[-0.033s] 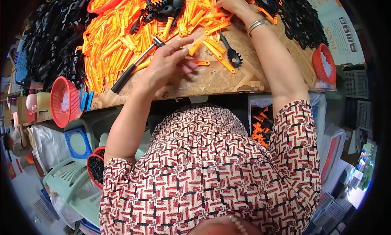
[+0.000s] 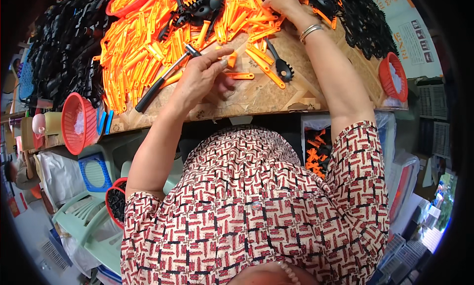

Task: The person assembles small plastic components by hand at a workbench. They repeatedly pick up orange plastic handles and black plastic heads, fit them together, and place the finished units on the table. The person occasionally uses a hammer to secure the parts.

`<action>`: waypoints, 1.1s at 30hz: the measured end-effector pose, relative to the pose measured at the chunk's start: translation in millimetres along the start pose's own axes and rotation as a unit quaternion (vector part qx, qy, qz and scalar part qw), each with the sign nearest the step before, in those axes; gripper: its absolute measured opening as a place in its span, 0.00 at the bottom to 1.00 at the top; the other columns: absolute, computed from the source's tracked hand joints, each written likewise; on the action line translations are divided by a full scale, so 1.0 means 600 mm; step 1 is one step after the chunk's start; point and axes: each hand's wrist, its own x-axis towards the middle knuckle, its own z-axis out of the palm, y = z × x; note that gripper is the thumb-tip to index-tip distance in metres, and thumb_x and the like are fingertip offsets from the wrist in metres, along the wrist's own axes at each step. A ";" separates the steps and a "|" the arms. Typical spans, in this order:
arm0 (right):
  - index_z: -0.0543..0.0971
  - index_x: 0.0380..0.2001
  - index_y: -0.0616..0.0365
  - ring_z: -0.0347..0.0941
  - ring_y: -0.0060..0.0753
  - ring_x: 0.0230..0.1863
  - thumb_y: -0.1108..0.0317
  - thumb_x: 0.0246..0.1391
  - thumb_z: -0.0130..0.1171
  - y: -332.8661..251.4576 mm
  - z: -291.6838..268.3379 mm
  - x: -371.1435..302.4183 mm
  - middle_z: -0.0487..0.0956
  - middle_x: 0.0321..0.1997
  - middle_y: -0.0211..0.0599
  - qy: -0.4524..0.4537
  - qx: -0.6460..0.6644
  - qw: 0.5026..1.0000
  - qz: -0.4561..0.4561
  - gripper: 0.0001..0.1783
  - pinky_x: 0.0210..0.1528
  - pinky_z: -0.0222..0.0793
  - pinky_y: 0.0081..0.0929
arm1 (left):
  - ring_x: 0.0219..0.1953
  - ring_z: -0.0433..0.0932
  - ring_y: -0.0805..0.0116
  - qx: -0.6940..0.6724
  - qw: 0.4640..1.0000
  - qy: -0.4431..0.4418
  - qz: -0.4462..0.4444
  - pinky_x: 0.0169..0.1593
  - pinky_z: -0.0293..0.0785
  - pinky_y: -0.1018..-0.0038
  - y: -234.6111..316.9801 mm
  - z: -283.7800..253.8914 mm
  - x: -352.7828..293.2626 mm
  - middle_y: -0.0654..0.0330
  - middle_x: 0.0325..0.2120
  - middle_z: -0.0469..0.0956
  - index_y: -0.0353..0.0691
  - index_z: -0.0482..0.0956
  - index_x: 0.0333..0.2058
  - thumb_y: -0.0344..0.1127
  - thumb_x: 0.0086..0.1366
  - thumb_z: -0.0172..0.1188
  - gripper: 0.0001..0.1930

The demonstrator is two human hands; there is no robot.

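On a crowded table [image 2: 306,95], the left hand [image 2: 200,76] pinches an orange handle [image 2: 232,59]; the right hand [image 2: 283,2] is at the far side of an orange heap [image 2: 131,58] (whether it grips anything, I cannot tell). A hammer [image 2: 150,94] lies just beside the left hand, a black toothed spoon [image 2: 284,71] between the forearms.

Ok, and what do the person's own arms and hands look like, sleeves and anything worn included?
The left hand and right hand are gloveless. Both short sleeves are cream, patterned with dark red and black bars. A shiny silver-coloured bangle circles the right wrist; none shows on the left. Rings I can't make out.
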 end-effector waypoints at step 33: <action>0.84 0.50 0.60 0.80 0.15 0.28 0.73 0.62 0.63 -0.087 -0.001 -0.293 0.85 0.29 0.30 0.199 0.411 0.887 0.065 0.14 0.30 0.76 0.16 | 0.51 0.73 0.57 0.643 0.656 0.203 0.339 0.52 0.68 0.60 -0.006 -0.043 0.067 0.64 0.43 0.81 0.47 0.87 0.41 0.45 0.61 0.70 0.13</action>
